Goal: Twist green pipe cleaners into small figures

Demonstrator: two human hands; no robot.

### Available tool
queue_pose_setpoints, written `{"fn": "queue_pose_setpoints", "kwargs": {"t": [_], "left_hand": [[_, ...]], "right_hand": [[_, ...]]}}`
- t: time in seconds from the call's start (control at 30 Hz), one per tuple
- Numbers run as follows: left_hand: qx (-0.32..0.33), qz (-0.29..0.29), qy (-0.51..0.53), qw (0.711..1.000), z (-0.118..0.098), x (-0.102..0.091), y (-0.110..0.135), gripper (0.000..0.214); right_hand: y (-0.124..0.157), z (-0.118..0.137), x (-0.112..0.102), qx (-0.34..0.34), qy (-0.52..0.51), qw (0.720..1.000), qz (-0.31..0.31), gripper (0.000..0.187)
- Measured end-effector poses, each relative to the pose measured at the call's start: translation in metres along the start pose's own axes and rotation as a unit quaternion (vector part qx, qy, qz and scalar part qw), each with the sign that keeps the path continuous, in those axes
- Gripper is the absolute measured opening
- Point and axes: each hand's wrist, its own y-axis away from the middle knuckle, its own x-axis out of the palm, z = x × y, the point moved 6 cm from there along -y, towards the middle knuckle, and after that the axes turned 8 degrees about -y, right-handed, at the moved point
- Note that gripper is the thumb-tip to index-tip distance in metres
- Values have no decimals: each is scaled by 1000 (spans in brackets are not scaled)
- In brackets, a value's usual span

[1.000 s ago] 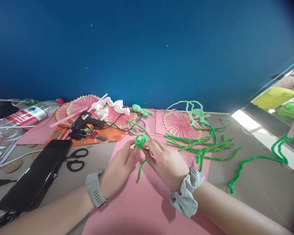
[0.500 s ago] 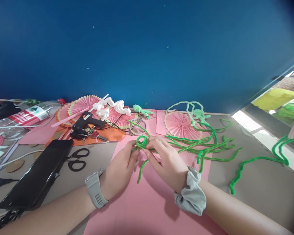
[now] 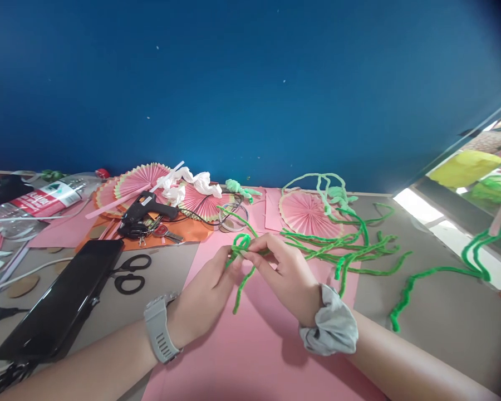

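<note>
Just left of frame centre, the left hand (image 3: 204, 292) is closed, fingertips pinching the left side of a coiled green fuzzy stem (image 3: 241, 243). The coil lies between both hands, neither nearer; the right hand (image 3: 287, 274), likewise closed, pinches its right side.

On your left wrist (image 3: 177, 322) you wear a matte grey wristwatch (image 3: 162, 328) with a broad, flat, slotted strap (image 3: 155, 323); around your right wrist (image 3: 309, 306), a pale grey-blue fabric scrunchie (image 3: 334, 326), gathered into loose, puffy folds.
</note>
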Motion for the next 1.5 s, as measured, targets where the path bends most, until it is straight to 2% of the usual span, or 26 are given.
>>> {"fn": "queue_pose_setpoints", "kwargs": {"t": [0.2, 0.33, 0.5, 0.6, 0.7, 0.77, 0.9, 1.03, 1.13, 1.23, 1.33, 1.5], "left_hand": [[-3, -20, -1, 1000, -3, -5, 1, 25], [-2, -22, 15, 1000, -5, -5, 1, 23], [-17, -29, 64, 997, -3, -5, 1, 22], [-46, 4, 145, 988, 3, -1, -1, 27], [-50, 58, 228, 971, 4, 6, -3, 30], [-44, 70, 251, 964, 3, 7, -3, 28], [-39, 60, 225, 972, 2, 3, -1, 22], [-22, 69, 206, 976, 1, 2, 1, 22], [-19, 56, 209, 976, 3, 1, 0, 29], [-33, 40, 220, 974, 5, 2, -2, 36], [-54, 35, 236, 970, 6, 3, -2, 31], [-68, 57, 290, 953, 7, 5, -4, 30]], "right_hand": [[-2, -1, 1, 10, -40, 999, 2, 8], [-1, 4, 2, -13, -18, 1000, 18, 7], [1, 19, -4, -112, 41, 993, 2, 4], [0, 20, -5, -139, 47, 989, 9, 6], [-1, 18, -3, -139, 29, 990, 22, 6], [-1, 15, -1, -124, 16, 992, 28, 6], [-1, 12, 2, -95, 6, 994, 46, 8], [-1, 14, 2, -104, 5, 994, 47, 9], [-2, 17, 2, -115, -1, 992, 44, 10], [-1, 19, 2, -121, -2, 992, 46, 12], [-1, 19, 3, -116, -8, 992, 46, 13], [-2, 8, 3, -58, -93, 994, 7, 7]]}}
